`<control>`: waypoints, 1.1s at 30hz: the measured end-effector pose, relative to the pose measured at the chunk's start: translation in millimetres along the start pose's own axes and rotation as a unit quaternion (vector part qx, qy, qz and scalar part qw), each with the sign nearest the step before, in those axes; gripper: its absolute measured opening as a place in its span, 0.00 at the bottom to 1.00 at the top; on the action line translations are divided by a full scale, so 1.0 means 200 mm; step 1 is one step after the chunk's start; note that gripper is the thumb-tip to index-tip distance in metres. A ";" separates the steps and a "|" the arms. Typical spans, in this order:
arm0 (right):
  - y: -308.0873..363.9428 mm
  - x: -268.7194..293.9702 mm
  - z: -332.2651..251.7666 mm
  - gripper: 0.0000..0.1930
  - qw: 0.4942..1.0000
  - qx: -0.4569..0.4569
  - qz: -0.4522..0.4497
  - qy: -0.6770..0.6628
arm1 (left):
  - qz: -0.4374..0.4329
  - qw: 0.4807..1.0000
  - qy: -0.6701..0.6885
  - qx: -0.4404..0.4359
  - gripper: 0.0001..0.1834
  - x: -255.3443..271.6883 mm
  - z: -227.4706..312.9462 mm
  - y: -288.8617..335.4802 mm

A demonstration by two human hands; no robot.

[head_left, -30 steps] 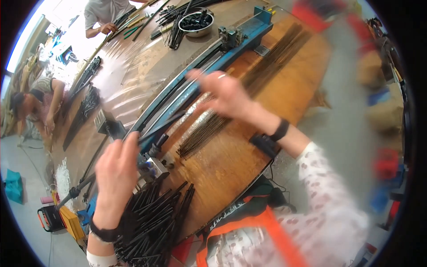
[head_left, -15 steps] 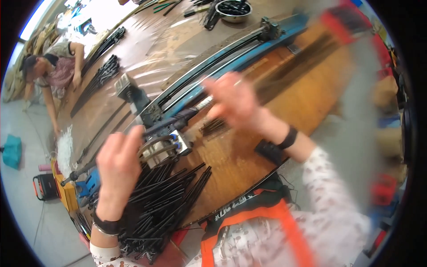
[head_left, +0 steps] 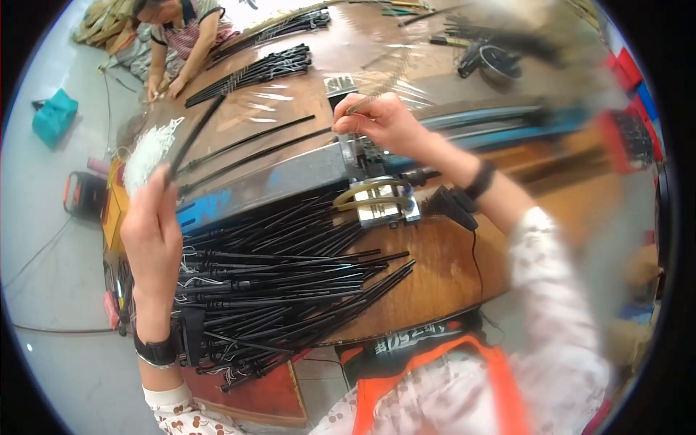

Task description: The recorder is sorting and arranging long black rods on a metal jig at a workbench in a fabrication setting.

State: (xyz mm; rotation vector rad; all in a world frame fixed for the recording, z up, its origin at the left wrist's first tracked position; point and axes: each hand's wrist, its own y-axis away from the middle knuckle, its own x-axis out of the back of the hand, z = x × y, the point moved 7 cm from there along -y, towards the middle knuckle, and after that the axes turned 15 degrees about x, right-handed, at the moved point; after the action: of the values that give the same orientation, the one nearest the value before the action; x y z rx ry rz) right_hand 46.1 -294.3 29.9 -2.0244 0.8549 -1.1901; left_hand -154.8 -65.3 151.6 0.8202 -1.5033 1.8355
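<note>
My left hand point(head_left: 151, 235), at the table's left side, is closed around the lower end of a slim black rod point(head_left: 197, 134) that slants up and to the right. Above the machine's clamp, my right hand point(head_left: 384, 125) pinches a thin brownish, spring-like length point(head_left: 388, 85); its far end is blurred. Below that hand stands the bench machine point(head_left: 275, 177), a long grey and blue rail with a metal block and looped tan hoses point(head_left: 373, 199). Two dark rods point(head_left: 254, 156) lie behind the rail. A big pile of black rods with white cords point(head_left: 290, 283) spreads in front.
A co-worker point(head_left: 185, 36) leans over the table's far left edge. White cords point(head_left: 148, 156) are heaped nearby, with bundled black rods point(head_left: 257, 71) behind. A black handheld device point(head_left: 451, 206) lies near my right wrist. A bowl point(head_left: 500, 64) holds dark parts at far right.
My view has turned left. My left hand now holds the black rod raised away from the machine. My right hand has closed on the thin spring-like length.
</note>
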 end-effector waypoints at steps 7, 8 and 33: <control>-0.01 -0.06 0.10 0.04 0.998 -0.060 -0.002 -0.026 | -0.056 0.996 0.003 0.070 0.13 -0.09 -0.21 0.17; -0.01 -0.09 0.11 0.05 0.998 -0.049 -0.021 -0.020 | -0.055 0.996 0.017 0.071 0.13 -0.10 -0.20 0.17; 1.14 1.23 0.30 0.02 0.875 -0.073 -0.095 0.468 | -0.164 0.978 0.089 -0.092 0.08 -1.10 0.37 -0.04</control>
State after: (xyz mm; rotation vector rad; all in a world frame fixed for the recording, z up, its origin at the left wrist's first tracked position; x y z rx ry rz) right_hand 145.3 -611.0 -50.7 -1.5924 1.2119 -2.3558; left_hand -7.2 -154.4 -3.3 0.7429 -1.3132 1.4637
